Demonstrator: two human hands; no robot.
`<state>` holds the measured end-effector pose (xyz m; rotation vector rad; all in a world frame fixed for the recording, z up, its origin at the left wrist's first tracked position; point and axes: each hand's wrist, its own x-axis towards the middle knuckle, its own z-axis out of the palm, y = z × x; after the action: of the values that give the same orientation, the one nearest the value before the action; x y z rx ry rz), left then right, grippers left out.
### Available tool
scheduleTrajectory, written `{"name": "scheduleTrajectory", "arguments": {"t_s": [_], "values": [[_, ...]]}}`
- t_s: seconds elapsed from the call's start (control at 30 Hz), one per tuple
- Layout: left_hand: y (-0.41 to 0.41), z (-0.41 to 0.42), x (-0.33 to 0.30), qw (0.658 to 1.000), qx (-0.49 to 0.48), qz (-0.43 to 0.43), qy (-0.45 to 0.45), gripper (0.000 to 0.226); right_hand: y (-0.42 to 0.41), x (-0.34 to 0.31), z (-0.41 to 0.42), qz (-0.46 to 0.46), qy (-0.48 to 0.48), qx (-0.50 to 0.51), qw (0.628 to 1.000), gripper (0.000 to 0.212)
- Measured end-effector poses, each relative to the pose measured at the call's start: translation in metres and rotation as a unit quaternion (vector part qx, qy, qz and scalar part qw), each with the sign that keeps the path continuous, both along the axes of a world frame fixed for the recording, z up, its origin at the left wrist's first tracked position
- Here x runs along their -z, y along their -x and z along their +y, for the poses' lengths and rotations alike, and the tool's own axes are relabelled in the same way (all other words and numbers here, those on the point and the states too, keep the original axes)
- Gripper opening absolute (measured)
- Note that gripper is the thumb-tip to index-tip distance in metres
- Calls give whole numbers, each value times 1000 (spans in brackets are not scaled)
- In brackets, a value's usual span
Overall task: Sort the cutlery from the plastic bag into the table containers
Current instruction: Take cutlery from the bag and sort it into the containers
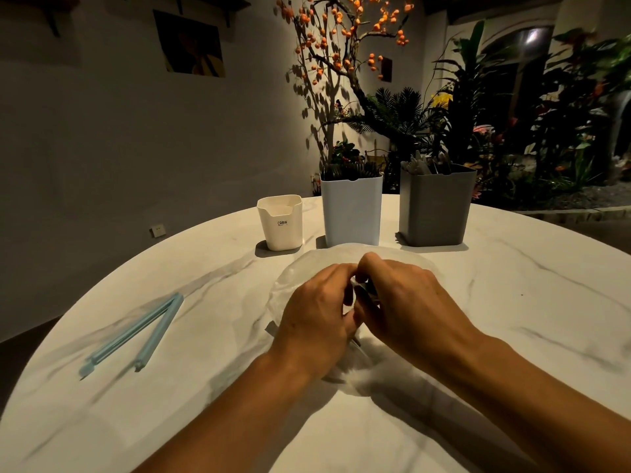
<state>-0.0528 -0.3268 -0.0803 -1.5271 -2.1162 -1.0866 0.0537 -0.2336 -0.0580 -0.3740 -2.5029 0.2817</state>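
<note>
A clear plastic bag (290, 285) lies on the white marble table (512, 319) in front of me. My left hand (317, 315) and my right hand (403, 302) meet over the bag, fingers curled and pinching its plastic near the opening. Dark cutlery (367, 291) shows between my fingers; whether a hand grips it I cannot tell. Behind the bag stand a small white container (280, 224), a taller light blue container (351, 209) with cutlery tips showing, and a grey container (435, 206) holding pale cutlery.
An open light blue bag clip (136, 336) lies on the table to the left. Beyond the table's far edge are a tree with orange fruits (341, 46) and leafy plants (512, 114). A wall with a picture is on the left.
</note>
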Motion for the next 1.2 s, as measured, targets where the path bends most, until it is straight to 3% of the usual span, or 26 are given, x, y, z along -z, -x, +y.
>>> {"name": "scheduleTrajectory", "arguments": {"t_s": [0.17, 0.37, 0.53, 0.63, 0.73, 0.87, 1.03, 1.2], "values": [[5, -2, 2, 999, 24, -22, -22, 46, 2, 11, 5, -19, 65, -31, 997, 41], [15, 0, 1, 996, 36, 23, -78, 35, -1, 5, -3, 108, 130, -105, 980, 40], [13, 0, -1, 995, 17, -2, -97, 30, -2, 0, 6, 200, 172, -69, 962, 37], [10, -5, -10, 984, 14, -76, -160, 26, -2, 6, 15, 168, 190, -35, 967, 40], [6, -8, -24, 955, 30, -223, -194, 20, -1, 10, 18, 133, 216, -25, 967, 35], [9, -7, -29, 895, 92, -394, -186, 27, 4, 7, 13, 126, 353, -81, 923, 37], [12, -7, -28, 845, 127, -485, -186, 29, 5, -2, 8, 113, 450, -94, 881, 50], [8, -6, -23, 847, 154, -490, -136, 29, 4, -5, 7, 121, 472, -84, 869, 43]]}}
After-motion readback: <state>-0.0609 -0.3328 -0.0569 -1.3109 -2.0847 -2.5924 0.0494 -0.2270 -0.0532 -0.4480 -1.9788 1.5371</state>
